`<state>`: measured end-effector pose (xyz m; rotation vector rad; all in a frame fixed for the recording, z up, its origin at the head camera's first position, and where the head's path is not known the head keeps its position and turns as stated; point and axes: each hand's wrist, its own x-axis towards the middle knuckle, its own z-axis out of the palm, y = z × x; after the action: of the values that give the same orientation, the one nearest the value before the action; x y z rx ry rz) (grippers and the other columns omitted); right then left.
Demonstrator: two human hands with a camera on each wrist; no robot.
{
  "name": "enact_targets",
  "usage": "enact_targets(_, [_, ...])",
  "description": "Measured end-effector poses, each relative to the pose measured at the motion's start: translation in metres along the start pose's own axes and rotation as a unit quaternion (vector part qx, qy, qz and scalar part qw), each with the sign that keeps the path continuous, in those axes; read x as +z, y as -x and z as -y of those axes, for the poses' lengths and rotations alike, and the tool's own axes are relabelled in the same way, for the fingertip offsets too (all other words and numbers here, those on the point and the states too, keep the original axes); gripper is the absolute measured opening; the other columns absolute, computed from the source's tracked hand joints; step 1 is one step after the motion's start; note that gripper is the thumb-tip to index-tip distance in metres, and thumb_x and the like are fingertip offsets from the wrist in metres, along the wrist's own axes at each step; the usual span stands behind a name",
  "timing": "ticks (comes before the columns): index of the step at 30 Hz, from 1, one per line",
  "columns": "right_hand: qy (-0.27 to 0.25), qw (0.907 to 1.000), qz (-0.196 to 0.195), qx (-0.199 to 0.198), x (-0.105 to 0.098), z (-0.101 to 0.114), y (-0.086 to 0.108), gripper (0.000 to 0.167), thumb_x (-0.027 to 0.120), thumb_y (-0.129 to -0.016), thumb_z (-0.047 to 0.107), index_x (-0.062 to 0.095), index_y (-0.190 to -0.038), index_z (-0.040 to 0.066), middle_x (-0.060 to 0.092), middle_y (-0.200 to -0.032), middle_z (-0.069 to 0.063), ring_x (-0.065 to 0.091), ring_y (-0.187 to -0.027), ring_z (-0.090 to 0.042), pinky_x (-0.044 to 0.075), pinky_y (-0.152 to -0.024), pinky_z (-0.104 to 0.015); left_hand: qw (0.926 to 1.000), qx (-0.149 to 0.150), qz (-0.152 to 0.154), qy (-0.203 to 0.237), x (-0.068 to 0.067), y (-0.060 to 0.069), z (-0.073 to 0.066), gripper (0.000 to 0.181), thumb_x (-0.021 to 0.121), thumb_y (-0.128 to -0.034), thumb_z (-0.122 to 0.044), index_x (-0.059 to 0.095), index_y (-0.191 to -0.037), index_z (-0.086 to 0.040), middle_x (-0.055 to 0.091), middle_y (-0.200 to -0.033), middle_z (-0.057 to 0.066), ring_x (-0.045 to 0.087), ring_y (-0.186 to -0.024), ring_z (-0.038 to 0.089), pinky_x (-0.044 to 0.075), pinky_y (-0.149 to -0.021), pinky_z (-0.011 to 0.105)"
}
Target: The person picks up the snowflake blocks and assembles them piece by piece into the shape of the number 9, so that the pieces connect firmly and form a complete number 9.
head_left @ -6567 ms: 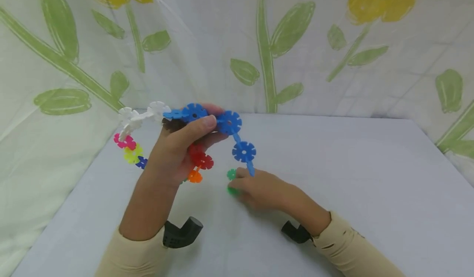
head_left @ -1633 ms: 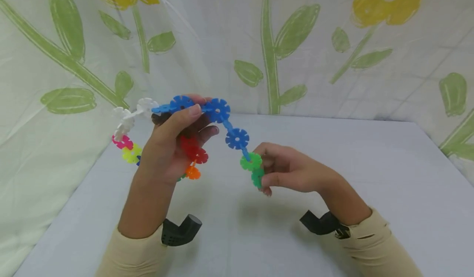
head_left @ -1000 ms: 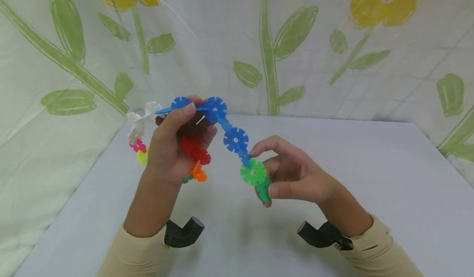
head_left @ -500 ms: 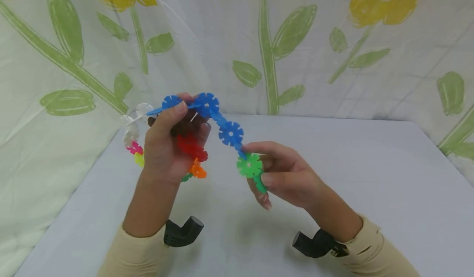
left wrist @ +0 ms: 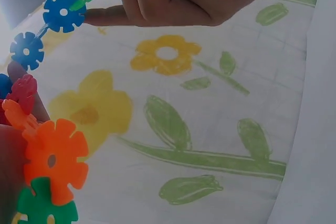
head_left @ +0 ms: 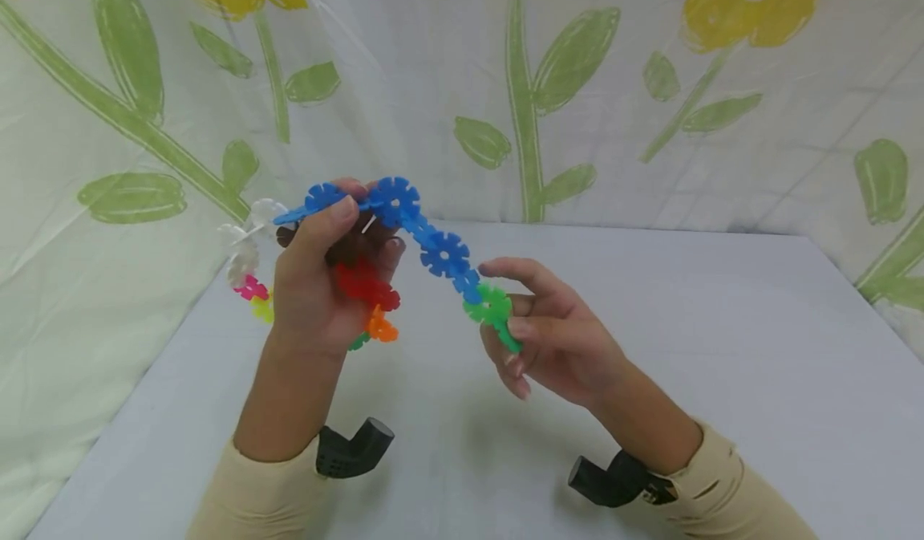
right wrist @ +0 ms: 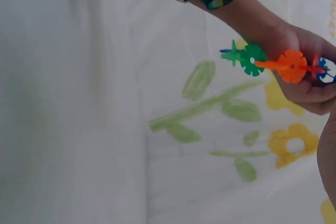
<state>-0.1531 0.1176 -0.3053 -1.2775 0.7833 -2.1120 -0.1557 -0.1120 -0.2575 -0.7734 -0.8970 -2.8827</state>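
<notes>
My left hand (head_left: pixel 310 291) pinches a chain of slotted plastic snowflake discs, thumb and fingers on its blue stretch. Blue discs (head_left: pixel 443 253) run down to the right. White discs (head_left: pixel 241 269), then pink (head_left: pixel 250 288) and yellow (head_left: pixel 263 307) ones, hang behind the left wrist. Across the left palm lie red discs (head_left: pixel 366 285), with an orange disc (head_left: pixel 382 327) below. My right hand (head_left: pixel 570 347) pinches the lower of two joined green discs (head_left: pixel 488 305); the upper one meets the last blue disc. In the left wrist view, green overlaps a blue disc (left wrist: pixel 64 11).
A white-covered table (head_left: pixel 722 347) lies beneath both hands. Behind it hangs a white curtain (head_left: pixel 404 75) printed with yellow flowers and green leaves. Black wrist mounts (head_left: pixel 355 448) stick out below both hands.
The right hand has risen from the tabletop with the green discs to the chain's blue end, where they now meet. Over the last second, left hand and chain shifted slightly left and up.
</notes>
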Motion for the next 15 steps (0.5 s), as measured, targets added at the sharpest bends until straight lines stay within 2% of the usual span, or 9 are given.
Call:
enact_targets(4, [0.032, 0.9976, 0.061, -0.012, -0.0021, 0.0013, 0.0004, 0.048, 0.044, -0.106, 0.004, 0.041, -0.152, 0.016, 0.067, -0.09, -0.009, 0.058, -0.069, -0.02, 0.056, -0.06, -0.026, 0.9998, -0.007, 0.008, -0.019, 0.0006, 0.0, 0.0041, 0.018, 0.078, -0.0846, -0.008, 0.068, -0.099, -0.005, 0.07, -0.098, 0.009, 0.067, -0.085, 0.021, 0.058, -0.075, 0.027])
enact_targets(8, [0.056, 0.9898, 0.13, -0.015, -0.003, 0.002, -0.0007, 0.051, 0.047, -0.106, 0.007, 0.037, -0.155, 0.016, 0.055, -0.081, -0.022, 0.055, -0.058, -0.03, 0.055, -0.05, -0.034, 0.9982, -0.024, 0.051, -0.021, -0.0001, 0.0002, 0.0082, 0.016, 0.076, -0.0859, -0.008, 0.068, -0.099, -0.006, 0.068, -0.1, 0.009, 0.065, -0.085, 0.02, 0.058, -0.075, 0.026])
enact_targets(10, [0.063, 0.9876, 0.143, -0.019, -0.0023, 0.0021, -0.0014, 0.051, 0.047, -0.106, 0.007, 0.037, -0.155, 0.015, 0.051, -0.078, -0.025, 0.054, -0.056, -0.031, 0.053, -0.047, -0.036, 0.9976, -0.024, 0.062, -0.019, 0.0002, 0.0, 0.0095, 0.015, 0.076, -0.086, -0.009, 0.069, -0.099, -0.006, 0.069, -0.1, 0.009, 0.065, -0.084, 0.02, 0.058, -0.075, 0.027])
enact_targets(15, [0.076, 0.9858, 0.143, -0.045, -0.0015, -0.0001, -0.0029, 0.049, 0.046, -0.106, 0.005, 0.039, -0.153, 0.012, 0.05, -0.078, -0.025, 0.052, -0.055, -0.029, 0.049, -0.041, -0.034, 0.9979, -0.017, 0.061, -0.007, 0.0019, 0.0002, 0.0099, 0.015, 0.076, -0.0851, -0.007, 0.069, -0.098, -0.005, 0.07, -0.098, 0.01, 0.066, -0.08, 0.02, 0.058, -0.074, 0.027])
